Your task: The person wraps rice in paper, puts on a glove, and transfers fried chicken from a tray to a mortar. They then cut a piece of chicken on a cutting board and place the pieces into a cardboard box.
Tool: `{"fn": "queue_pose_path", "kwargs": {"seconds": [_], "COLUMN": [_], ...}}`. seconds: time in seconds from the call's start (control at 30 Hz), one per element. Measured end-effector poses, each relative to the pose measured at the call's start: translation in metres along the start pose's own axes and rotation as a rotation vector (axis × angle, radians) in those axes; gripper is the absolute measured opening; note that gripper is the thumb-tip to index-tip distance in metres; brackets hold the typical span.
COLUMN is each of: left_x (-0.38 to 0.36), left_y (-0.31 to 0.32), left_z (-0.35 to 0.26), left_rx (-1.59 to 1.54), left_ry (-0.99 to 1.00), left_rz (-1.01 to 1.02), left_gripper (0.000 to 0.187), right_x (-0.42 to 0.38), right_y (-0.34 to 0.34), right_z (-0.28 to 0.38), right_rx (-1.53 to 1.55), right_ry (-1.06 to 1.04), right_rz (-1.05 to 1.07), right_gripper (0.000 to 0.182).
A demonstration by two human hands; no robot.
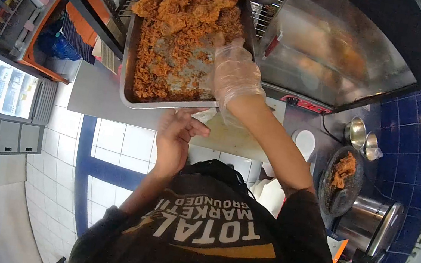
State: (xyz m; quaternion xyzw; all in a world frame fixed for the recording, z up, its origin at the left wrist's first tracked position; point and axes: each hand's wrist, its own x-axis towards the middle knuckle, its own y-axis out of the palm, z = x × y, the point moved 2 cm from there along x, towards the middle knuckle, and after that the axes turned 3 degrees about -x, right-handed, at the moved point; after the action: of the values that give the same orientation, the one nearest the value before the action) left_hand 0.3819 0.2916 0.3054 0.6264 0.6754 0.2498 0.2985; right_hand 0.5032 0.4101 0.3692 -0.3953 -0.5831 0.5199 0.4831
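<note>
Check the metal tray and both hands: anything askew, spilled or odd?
No clear spill shows outside the metal tray. One mismatch stands out: the right hand wears a clear plastic glove, while the left hand, at the tray's near rim, looks bare.

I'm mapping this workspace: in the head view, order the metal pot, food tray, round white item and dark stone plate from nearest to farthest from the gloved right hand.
From the gloved right hand:
1. Food tray: under the hand.
2. Round white item: right, near the forearm.
3. Dark stone plate: farther right.
4. Metal pot: right, below the plate.
</note>
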Motion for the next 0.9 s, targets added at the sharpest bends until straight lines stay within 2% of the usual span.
{"fn": "queue_pose_path", "kwargs": {"seconds": [0.13,0.23,0.3,0.4,0.43,0.5,0.63,0.7,0.83,0.9], "left_x": [-0.001,0.0,0.001,0.002,0.001,0.002,0.001,0.002,0.004,0.003], "left_y": [0.004,0.004,0.007,0.006,0.007,0.01,0.006,0.003,-0.002,-0.001], "left_z": [-0.004,-0.003,-0.003,-0.001,-0.001,-0.002,-0.001,-0.003,0.003,0.003], "left_rx": [0.002,0.014,0.016,0.025,0.024,0.002,-0.008,0.057,0.04,0.016], "left_ry": [-0.025,-0.044,-0.047,0.003,0.007,0.014,0.06,0.029,0.044,0.038], "left_rz": [-0.001,-0.009,-0.012,0.058,0.062,0.019,-0.043,-0.008,-0.079,-0.083], "left_gripper": [0.018,0.018,0.018,0.019,0.019,0.025,0.03,0.033,0.035,0.037], "right_x": [0.007,0.007,0.012,0.019,0.026,0.043,0.055,0.044,0.029,0.032], "right_y": [-0.009,-0.013,-0.016,-0.028,-0.036,-0.044,-0.022,0.0,-0.007,-0.004], "right_z": [-0.006,-0.013,-0.022,-0.026,-0.026,-0.024,-0.012,-0.002,0.008,0.005], "right_rx": [0.093,0.175,0.389,0.399,0.397,0.334,0.312,0.245,0.198,0.22], "right_ry": [0.033,0.054,0.057,0.023,0.022,0.12,0.18,0.05,0.055,0.034], "right_rz": [0.092,0.006,-0.138,-0.135,-0.14,0.121,0.075,-0.101,-0.08,0.013], "right_gripper": [0.056,0.046,0.037,0.032,0.032,0.035,0.046,0.052,0.053,0.056]}}
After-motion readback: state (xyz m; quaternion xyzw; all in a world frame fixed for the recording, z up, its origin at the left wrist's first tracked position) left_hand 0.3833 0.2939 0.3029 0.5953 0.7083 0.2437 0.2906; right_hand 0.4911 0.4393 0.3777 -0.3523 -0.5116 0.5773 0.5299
